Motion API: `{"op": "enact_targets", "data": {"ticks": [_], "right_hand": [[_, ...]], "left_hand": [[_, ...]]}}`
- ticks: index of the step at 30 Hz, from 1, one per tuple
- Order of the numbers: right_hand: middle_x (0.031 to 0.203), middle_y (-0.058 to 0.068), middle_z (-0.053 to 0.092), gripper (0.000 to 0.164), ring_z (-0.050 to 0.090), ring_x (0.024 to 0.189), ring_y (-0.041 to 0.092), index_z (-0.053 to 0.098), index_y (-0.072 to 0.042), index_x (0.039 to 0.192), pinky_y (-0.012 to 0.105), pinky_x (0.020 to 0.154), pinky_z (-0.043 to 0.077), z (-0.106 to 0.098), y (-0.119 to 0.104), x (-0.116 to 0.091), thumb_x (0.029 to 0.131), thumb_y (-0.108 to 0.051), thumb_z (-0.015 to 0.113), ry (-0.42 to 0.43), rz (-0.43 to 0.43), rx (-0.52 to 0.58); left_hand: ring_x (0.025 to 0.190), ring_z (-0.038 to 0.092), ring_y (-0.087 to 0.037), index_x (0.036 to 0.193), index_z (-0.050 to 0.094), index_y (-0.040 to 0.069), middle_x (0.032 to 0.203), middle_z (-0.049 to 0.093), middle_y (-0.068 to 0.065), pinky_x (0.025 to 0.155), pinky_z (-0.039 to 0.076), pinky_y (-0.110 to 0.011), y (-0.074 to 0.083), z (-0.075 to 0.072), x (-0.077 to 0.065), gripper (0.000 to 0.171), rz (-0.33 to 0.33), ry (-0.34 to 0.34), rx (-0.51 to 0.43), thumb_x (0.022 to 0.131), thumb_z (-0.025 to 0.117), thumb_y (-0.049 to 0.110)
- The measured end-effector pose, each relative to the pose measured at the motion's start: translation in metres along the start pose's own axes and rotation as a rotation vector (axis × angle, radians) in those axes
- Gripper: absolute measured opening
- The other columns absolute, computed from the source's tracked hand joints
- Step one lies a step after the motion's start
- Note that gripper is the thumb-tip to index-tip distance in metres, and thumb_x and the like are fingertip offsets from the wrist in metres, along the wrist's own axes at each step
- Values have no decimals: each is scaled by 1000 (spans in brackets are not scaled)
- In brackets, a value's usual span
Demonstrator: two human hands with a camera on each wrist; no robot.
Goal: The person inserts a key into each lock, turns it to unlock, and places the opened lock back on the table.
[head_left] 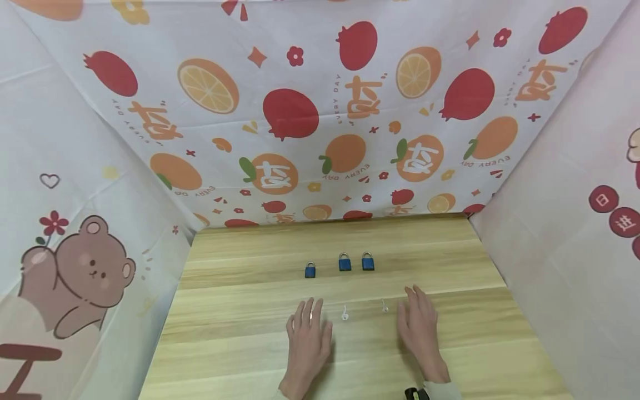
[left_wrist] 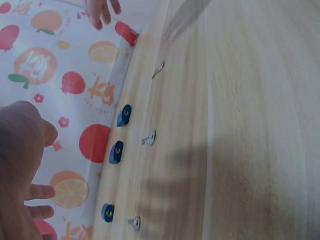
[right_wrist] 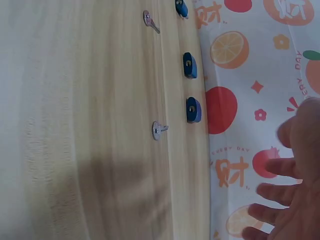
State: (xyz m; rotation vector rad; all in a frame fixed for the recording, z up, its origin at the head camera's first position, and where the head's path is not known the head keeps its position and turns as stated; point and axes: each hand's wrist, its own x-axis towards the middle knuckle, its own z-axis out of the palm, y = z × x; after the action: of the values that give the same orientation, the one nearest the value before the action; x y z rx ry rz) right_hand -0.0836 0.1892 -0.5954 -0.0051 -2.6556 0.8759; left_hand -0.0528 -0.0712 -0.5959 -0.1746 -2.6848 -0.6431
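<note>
Three blue padlocks with silver shackles lie in a row on the table: a left padlock [head_left: 310, 271], a middle padlock [head_left: 345, 265] and a right padlock [head_left: 368, 263]. Nearer to me are three small silver keys. My left hand [head_left: 306, 344] hovers with spread fingers over the left key [left_wrist: 134, 223], which its fingers mostly hide in the head view. The middle key [head_left: 345, 315] lies just right of that hand. To the right of the right key [head_left: 385, 308], my right hand [head_left: 421, 328] is held with loosely extended fingers. Neither hand holds anything.
The wooden table [head_left: 240, 333] ends at a fruit-printed cloth [head_left: 310, 161] behind the padlocks. White cloth walls stand on both sides, the left one [head_left: 125, 333] with a printed bear and the right one [head_left: 560, 222] with red circles.
</note>
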Motion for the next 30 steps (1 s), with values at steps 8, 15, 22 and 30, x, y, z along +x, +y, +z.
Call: {"op": "enact_targets", "data": {"ticks": [8, 15, 22, 30], "right_hand": [[141, 31, 55, 34, 51, 130, 50, 63, 6, 125, 67, 99, 43, -1, 6, 16, 103, -18, 54, -45, 16, -39], [146, 31, 50, 39, 45, 136, 49, 58, 7, 131, 68, 108, 37, -9, 11, 20, 104, -22, 53, -85, 84, -17], [146, 33, 49, 41, 44, 136, 50, 54, 8, 134, 68, 111, 34, -19, 16, 20, 105, -21, 51, -74, 86, -14], [148, 33, 46, 42, 42, 138, 51, 52, 8, 136, 70, 113, 32, -29, 20, 18, 105, -21, 51, -74, 115, -18]], "left_hand": [[131, 52, -41, 140, 54, 7, 137, 61, -21, 103, 42, -60, 18, 8, 7, 48, 22, -63, -27, 96, 65, 24], [121, 60, -35, 136, 57, 6, 128, 65, -17, 96, 48, -54, 29, 23, 16, 45, 102, -62, -30, 95, 68, 23], [113, 64, -30, 133, 59, 11, 121, 69, -11, 95, 50, -51, 41, 38, 30, 41, 160, -144, -2, 97, 67, 26], [99, 67, -27, 114, 68, 12, 105, 75, -8, 93, 49, -51, 53, 61, 39, 24, 253, -237, 98, 96, 66, 28]]}}
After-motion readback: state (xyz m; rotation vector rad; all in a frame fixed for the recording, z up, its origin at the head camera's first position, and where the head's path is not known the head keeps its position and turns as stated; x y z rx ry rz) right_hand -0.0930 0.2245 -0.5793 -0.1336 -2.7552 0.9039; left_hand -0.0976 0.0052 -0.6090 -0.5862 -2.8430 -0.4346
